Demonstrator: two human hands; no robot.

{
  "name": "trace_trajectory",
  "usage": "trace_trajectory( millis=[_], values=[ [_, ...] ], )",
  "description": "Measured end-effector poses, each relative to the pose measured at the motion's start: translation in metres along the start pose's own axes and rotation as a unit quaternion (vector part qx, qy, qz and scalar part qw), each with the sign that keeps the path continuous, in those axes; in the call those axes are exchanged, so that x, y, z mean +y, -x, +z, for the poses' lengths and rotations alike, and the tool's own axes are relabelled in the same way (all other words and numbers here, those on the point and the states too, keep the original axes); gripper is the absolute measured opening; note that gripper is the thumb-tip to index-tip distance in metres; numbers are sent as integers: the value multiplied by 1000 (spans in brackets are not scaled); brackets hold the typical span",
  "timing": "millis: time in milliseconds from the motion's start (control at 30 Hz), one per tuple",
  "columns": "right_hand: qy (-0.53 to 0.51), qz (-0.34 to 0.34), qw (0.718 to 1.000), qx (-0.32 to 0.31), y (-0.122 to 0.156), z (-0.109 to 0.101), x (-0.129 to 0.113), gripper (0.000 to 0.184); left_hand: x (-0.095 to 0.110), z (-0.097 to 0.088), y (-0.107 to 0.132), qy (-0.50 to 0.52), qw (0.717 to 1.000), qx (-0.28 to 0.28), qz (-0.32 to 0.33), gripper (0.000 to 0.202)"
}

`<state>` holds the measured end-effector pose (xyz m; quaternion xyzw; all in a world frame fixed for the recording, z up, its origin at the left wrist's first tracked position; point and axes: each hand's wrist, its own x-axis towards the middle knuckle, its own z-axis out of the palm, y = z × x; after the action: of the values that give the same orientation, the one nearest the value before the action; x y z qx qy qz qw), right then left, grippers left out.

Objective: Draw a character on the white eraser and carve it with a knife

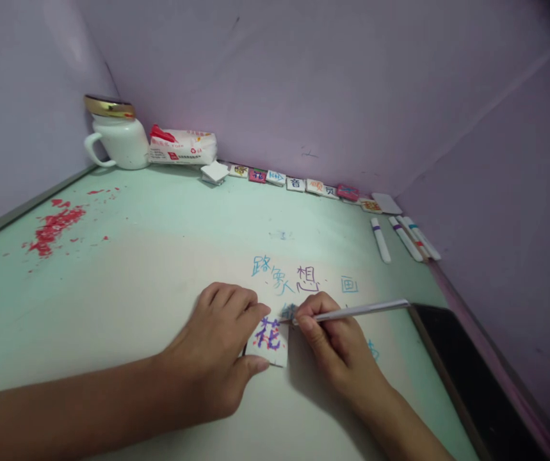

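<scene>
My left hand (219,346) presses down on a small white square card (269,342) lying on the pale green table (159,256). The card bears a purple character with red and blue specks. My right hand (332,336) grips a thin white pen (361,311), whose tip touches the card's upper right corner. Blue and purple characters (298,278) are written on the table just beyond both hands.
A white mug with a gold lid (116,134) and a tissue pack (182,147) stand at the back left. A row of small decorated tiles (298,184) lines the back wall, several markers (404,238) lie at right, a dark phone (471,378) beside them. Red specks (56,227) stain the left.
</scene>
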<state>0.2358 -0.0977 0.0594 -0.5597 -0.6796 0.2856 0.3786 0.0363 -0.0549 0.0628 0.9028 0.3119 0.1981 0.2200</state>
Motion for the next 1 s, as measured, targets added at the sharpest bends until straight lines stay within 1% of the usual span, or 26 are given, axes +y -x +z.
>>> trace_trajectory(
  millis=[367, 600, 767, 833, 867, 933, 1000],
  values=[
    [4, -11, 1000, -1, 2, 2, -2, 18, -1, 0, 0, 2, 1000, 3, 6, 32],
    [11, 10, 999, 34, 6, 8, -4, 19, -3, 1, 0, 7, 1000, 8, 7, 33],
    [6, -10, 999, 36, 5, 6, -2, 18, -3, 1, -1, 8, 1000, 6, 5, 31],
    [-11, -14, 999, 31, 6, 5, 1, 19, -3, 1, -1, 9, 1000, 6, 5, 30],
    [-30, -5, 999, 27, 6, 5, 3, 19, -3, 1, -1, 10, 1000, 6, 5, 30],
    [-85, 31, 996, 25, 8, 5, 5, 19, -2, 1, 0, 11, 1000, 7, 5, 29],
    [-158, 84, 983, 35, 9, 6, 4, 17, -3, 1, 0, 11, 1000, 5, 6, 30]
  ],
)
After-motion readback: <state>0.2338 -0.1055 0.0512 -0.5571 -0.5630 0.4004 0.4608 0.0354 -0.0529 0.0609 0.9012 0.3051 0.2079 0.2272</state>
